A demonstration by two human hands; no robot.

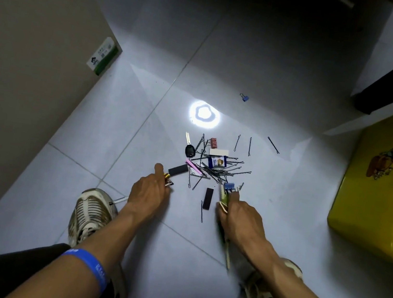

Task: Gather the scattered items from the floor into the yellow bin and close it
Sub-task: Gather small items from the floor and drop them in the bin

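Left hand [150, 189]: pinches small gold pieces [168, 179], collecting several per trip, I think
Right hand [236, 214]: grips blue clip [228, 186] and sticks
Pile of hairpins [217, 169]: on floor, 12 o'clock of hands
Yellow bin [380, 200]: 3 o'clock; well apart

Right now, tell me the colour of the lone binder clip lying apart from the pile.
Blue binder clip, head view.
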